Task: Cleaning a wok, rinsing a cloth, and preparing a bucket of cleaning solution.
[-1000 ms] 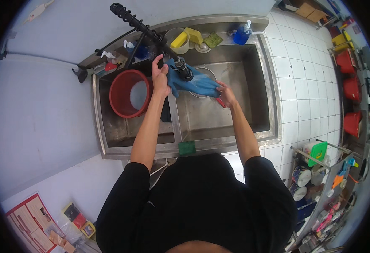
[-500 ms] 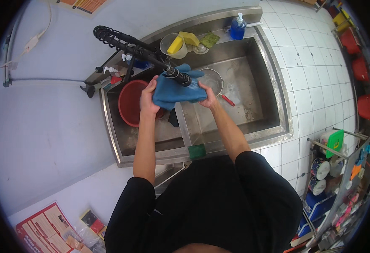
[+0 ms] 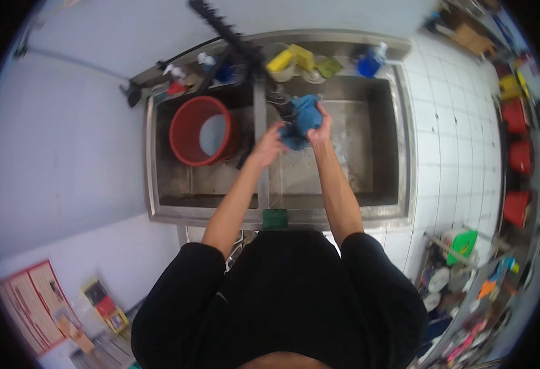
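Note:
A bunched blue cloth hangs over the right basin of a steel double sink, below the black spring-hose faucet. My right hand is closed around the cloth's right side. My left hand is beside the cloth's lower left end, its fingers blurred but looking apart; whether they touch the cloth is unclear. The strainer is not visible in the right basin now.
A red bucket with something pale inside stands in the left basin. On the back ledge are yellow sponges, a green scouring pad and a blue soap bottle. A dark green pad lies on the front rim.
The cloth has gone from spread between both hands to bunched in my right hand. My left hand has come off its left side. The view has shifted, showing more of the bucket's inside.

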The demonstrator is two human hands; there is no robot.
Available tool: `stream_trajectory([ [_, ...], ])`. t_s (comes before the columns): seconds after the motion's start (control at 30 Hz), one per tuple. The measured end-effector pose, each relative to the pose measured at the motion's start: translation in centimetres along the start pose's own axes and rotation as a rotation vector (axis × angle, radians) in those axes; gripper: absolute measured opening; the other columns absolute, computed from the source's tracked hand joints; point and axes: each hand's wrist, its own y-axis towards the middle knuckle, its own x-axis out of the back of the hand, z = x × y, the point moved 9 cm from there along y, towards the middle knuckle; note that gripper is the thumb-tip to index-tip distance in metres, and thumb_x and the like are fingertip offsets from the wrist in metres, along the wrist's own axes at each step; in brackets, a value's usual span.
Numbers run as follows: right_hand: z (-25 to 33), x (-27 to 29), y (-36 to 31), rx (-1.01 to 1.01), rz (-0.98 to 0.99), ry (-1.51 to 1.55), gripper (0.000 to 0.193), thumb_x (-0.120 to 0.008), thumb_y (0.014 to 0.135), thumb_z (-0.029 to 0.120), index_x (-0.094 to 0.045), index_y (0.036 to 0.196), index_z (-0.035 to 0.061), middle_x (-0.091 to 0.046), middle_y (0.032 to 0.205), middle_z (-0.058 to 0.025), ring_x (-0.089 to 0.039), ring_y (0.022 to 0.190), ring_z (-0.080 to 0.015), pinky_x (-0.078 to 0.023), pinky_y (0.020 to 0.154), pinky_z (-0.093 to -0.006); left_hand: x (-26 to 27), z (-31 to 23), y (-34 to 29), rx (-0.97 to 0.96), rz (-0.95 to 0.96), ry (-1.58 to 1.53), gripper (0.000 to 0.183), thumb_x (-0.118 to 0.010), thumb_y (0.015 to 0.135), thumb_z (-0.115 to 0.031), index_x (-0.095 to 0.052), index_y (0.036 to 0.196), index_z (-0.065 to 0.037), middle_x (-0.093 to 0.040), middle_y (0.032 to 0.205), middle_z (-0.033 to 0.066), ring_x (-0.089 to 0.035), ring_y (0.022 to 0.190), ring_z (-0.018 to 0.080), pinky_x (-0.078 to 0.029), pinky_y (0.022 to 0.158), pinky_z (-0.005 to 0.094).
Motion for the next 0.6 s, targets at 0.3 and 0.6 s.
stream_trajectory([
  [0.3, 2.2, 1.8, -3.7, 0.224, -0.116, -1.386, 0.063, -0.04, 0.096, 0.052, -0.054, 0.125, -0.0017, -0.065, 0.108, -0.0135, -0.065, 0.094, -0.0215, -0.049, 0.082, -0.035, 3.2, -0.5, 4.9, -0.119, -0.255, -0.303, 0.027, -0.046, 0.094, -0.018, -0.06, 0.108, 0.0, -0.065, 0.104, 0.0132, -0.064, 0.093, 0.0228, -0.051, 0.087, 0.0386],
  [0.6, 1.0, 5.3, -6.4, -0.033, -0.13, -1.049, 0.049, -0.039, 0.097, 0.036, -0.05, 0.13, 0.0034, -0.065, 0.11, -0.013, -0.064, 0.09, -0.0213, -0.047, 0.078, -0.0334, 11.4, -18.4, -10.0, -0.383, -0.289, 0.864, 0.041, -0.063, 0.087, -0.036, -0.067, 0.102, 0.003, -0.069, 0.087, 0.009, -0.064, 0.081, 0.0159, -0.05, 0.076, 0.0338],
])
